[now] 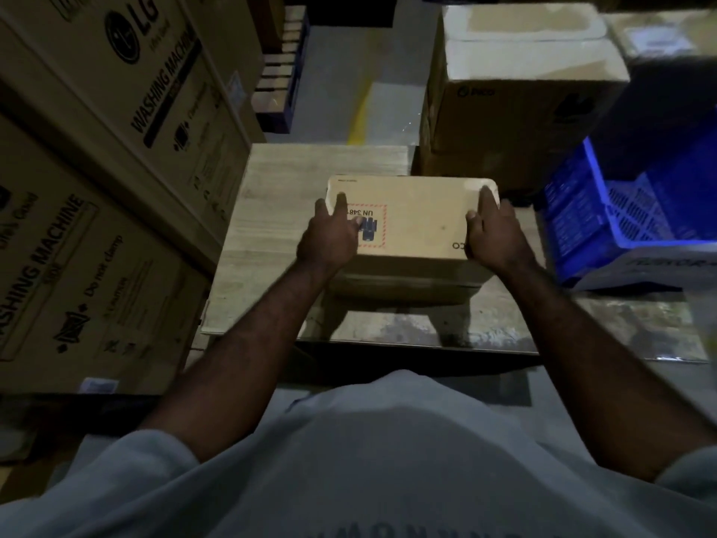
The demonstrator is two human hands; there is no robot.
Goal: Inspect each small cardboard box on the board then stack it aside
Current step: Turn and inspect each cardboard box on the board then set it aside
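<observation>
Small cardboard box sits mid-frame over the pale wooden board, and we see both hands on it. Left hand grips the left edge: fingers run along the side and the thumb lies on the top face, half covering the red-bordered label. Right hand grips the right edge the same way, thumb on top and fingers wrapped down the side up to the far corner. So both sets of fingers are closed round the box, not spread free. We cannot tell if the box rests on the board or is lifted just off it; a shadow lies on the board near its front edge. The label faces up and reads upside down to us, part of it hidden. We judge this as the inspect step, or the start of the lift, for this one box. No other small box shows on the board, and we see no stack of small boxes set aside, so we cannot say how many are done. What is left, at least, is to finish checking this box and stack it. Washing machine cartons stand to the left, a blue crate is on the right, and a large carton is behind the board.
</observation>
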